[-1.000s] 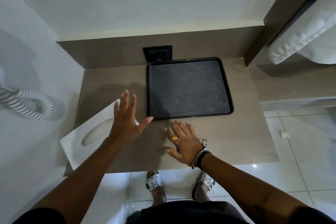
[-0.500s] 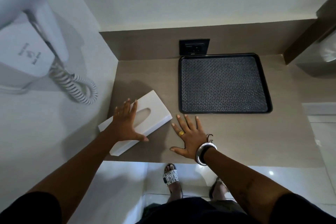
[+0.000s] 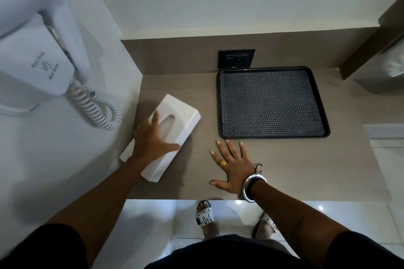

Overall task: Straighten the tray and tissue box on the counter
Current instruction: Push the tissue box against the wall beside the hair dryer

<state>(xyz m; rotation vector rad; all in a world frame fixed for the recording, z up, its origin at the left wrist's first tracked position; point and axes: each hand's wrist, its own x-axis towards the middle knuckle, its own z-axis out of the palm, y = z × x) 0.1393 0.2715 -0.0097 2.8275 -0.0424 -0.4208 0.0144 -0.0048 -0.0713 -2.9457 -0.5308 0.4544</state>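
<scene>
A white tissue box [image 3: 182,119] lies skewed on the left part of the grey-brown counter [image 3: 306,164], its far end angled to the right. My left hand [image 3: 153,140] lies flat on top of the box, fingers spread, thumb at its right edge. A black patterned tray [image 3: 272,102] sits square against the back wall at the right. My right hand [image 3: 231,165] rests flat on the counter just in front of the tray's near left corner, fingers apart, holding nothing.
A white wall-mounted hair dryer [image 3: 41,50] with a coiled cord [image 3: 100,109] hangs on the left wall beside the box. A black power socket [image 3: 236,58] sits in the backsplash above the tray. The counter's front edge runs just under my wrists; my sandalled feet show below.
My left hand has come down onto the tissue box and the box's far end has swung away from me. My right hand stays flat on the counter. The view has shifted left.
</scene>
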